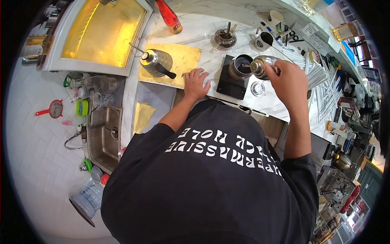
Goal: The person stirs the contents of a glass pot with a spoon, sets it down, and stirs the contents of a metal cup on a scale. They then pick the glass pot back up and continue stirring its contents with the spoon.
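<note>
My right hand point(290, 81) grips a small glass jar point(258, 67), tipped on its side with its mouth at the rim of a dark round cup point(240, 65). That cup stands on a black scale point(232, 87). Close by on the counter lies a round, clear lid-like piece point(257, 88). My left hand point(196, 84) rests at the counter's front edge by a yellow cloth point(185, 57), fingers spread and holding nothing. On the cloth stands a steel gooseneck kettle point(155, 63) with a black handle.
A glass pot point(224, 38) and a metal pitcher point(264, 40) stand behind the scale. A red bottle point(170, 18) is at the back. Many white straws point(325, 89) lie at right. A sink point(105, 140) is at left, beside a glass-fronted cabinet point(103, 32).
</note>
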A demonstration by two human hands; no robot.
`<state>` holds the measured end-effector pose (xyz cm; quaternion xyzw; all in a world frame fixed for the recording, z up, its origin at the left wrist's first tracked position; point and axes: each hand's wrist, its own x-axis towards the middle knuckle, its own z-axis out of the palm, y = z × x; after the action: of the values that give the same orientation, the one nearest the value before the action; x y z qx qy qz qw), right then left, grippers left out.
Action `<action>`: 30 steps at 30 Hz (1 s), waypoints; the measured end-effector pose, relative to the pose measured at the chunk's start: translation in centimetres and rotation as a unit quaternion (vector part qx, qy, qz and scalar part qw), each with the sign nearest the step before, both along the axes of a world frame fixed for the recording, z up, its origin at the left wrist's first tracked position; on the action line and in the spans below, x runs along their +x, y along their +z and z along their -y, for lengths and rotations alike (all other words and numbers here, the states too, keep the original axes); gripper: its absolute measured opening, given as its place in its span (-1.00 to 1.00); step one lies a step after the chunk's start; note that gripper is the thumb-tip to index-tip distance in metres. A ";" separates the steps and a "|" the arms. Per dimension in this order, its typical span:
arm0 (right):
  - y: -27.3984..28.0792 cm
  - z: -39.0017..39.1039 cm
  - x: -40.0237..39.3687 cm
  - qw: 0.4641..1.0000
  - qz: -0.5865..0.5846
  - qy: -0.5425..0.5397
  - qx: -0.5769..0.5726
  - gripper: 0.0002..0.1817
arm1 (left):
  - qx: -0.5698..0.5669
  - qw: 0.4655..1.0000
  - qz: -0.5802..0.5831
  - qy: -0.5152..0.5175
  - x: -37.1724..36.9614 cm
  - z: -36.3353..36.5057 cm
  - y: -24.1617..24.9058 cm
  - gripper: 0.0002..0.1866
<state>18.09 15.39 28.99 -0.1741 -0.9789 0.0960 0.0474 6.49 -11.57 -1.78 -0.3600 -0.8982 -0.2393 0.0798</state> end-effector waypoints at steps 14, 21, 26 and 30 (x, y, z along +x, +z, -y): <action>0.3 -1.1 0.0 0.999 0.018 -0.042 0.022 -0.55 | 0.008 1.000 -0.010 -0.003 -0.1 0.0 -0.1 -0.58; 0.7 -0.4 0.1 1.000 0.020 -0.011 0.001 -0.55 | 0.009 1.000 -0.008 -0.004 -0.1 0.0 -0.2 -0.59; 0.6 -0.3 -0.9 1.000 0.005 -0.015 0.004 -0.54 | 0.004 1.000 -0.012 -0.002 -0.1 0.0 -0.2 -0.60; 0.4 -1.0 -1.2 0.999 0.013 -0.040 -0.001 -0.54 | 0.006 1.000 -0.013 0.000 -0.1 0.1 -0.3 -0.60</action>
<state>16.90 16.40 29.44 -0.2146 -0.9716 0.0924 0.0379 6.40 -11.64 -2.05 -0.3627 -0.8956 -0.2399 0.0937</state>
